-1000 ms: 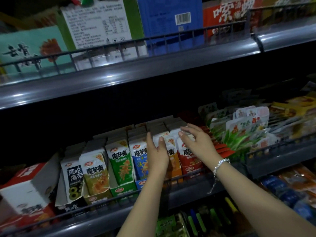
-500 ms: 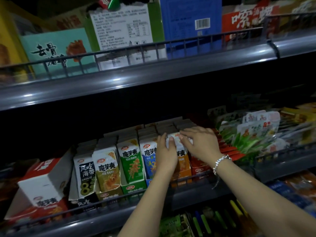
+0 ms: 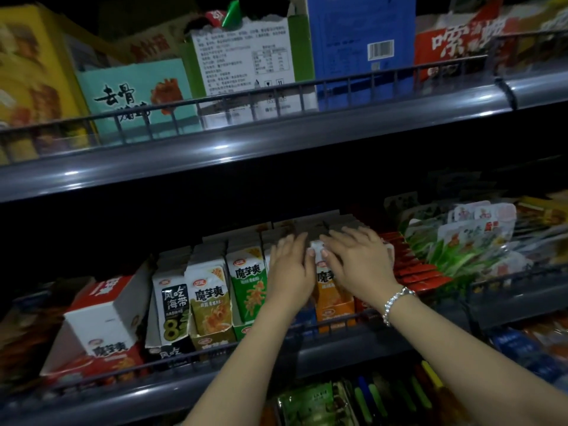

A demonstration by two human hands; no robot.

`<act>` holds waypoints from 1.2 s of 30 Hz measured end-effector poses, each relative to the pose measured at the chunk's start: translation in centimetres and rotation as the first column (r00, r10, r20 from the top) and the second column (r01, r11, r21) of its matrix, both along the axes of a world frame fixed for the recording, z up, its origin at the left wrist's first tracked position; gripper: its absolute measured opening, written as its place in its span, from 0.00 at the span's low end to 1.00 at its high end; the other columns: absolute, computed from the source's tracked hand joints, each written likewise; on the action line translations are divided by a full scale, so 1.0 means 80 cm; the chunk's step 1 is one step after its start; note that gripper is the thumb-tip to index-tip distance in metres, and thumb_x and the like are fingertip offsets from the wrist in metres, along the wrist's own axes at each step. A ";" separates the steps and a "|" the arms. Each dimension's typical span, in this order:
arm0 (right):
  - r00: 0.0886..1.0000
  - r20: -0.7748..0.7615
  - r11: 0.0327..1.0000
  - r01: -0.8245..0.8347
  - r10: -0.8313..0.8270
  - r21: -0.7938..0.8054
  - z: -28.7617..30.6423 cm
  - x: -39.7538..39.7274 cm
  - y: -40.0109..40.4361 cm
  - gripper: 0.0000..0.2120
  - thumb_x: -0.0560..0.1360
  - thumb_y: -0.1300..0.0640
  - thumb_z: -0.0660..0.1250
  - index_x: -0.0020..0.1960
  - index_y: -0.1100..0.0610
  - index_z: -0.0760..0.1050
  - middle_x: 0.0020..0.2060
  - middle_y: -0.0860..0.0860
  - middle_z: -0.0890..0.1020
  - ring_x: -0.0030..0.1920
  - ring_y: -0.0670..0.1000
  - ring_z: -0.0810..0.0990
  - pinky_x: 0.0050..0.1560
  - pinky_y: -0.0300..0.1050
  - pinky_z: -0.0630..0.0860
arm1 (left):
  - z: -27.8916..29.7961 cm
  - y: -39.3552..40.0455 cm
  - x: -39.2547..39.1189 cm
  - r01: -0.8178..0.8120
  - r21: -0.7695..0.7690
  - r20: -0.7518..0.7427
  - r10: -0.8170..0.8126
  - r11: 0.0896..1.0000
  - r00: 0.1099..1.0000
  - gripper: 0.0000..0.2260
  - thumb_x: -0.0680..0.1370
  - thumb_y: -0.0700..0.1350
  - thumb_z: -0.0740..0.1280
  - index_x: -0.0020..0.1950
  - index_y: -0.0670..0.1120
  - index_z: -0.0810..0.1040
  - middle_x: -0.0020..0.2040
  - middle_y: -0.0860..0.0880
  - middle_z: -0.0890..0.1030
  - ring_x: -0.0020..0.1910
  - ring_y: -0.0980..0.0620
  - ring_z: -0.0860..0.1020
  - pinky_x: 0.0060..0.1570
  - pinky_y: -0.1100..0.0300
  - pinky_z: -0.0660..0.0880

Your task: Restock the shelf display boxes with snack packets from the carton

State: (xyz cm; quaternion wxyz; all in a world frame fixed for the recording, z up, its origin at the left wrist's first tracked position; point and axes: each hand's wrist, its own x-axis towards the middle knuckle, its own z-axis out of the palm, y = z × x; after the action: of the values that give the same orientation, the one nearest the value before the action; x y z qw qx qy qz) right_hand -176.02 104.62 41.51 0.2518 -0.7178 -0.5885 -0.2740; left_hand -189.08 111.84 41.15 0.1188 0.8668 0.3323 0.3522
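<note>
Left of the left hand (image 3: 287,273), green (image 3: 248,289) and yellow packets (image 3: 210,305) already fill their display boxes. That hand lies flat against the packet tops; the right hand (image 3: 358,261), fingers spread, presses the orange packets (image 3: 330,295) into their box, nearly full. No carton shows. The shelf (image 3: 362,345) is dark grey, wire-fronted, the aisle dim.

Dim, grainy picture: glare streaks on the shelf rail (image 3: 221,147), deep shadow beneath, edges blurred and bowed.
</note>
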 end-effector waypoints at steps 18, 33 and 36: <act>0.983 0.169 0.988 0.098 -0.077 -0.120 -0.013 -0.068 0.082 0.15 0.74 0.50 0.67 0.58 0.56 0.78 0.49 0.54 0.83 0.50 0.58 0.78 0.53 0.52 0.61 | -0.018 0.068 -0.063 -0.280 0.276 -0.134 0.325 0.920 0.936 0.20 0.79 0.51 0.51 0.57 0.42 0.76 0.53 0.41 0.79 0.57 0.38 0.75 0.65 0.47 0.57; 0.991 0.131 0.998 0.015 -0.007 -0.064 -0.017 -0.069 0.067 0.23 0.62 0.48 0.78 0.53 0.57 0.81 0.45 0.54 0.83 0.48 0.58 0.80 0.56 0.52 0.62 | -0.038 0.054 -0.084 -0.248 0.251 -0.092 0.278 0.936 0.956 0.24 0.80 0.52 0.53 0.66 0.37 0.73 0.65 0.36 0.75 0.66 0.34 0.72 0.67 0.42 0.61; 0.995 0.093 0.999 -0.018 0.022 -0.045 -0.021 -0.077 0.062 0.18 0.70 0.47 0.68 0.57 0.56 0.80 0.52 0.53 0.82 0.55 0.57 0.78 0.63 0.54 0.60 | -0.039 0.050 -0.103 -0.227 0.371 -0.007 0.247 0.900 0.969 0.21 0.80 0.49 0.54 0.70 0.41 0.69 0.71 0.39 0.69 0.74 0.41 0.58 0.76 0.49 0.48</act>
State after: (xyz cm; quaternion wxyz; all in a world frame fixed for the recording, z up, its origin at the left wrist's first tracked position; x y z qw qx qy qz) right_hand -182.22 109.59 39.81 0.2109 -0.7037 -0.6126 -0.2916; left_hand -197.33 115.87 38.01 -0.0981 0.8359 0.3668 0.3964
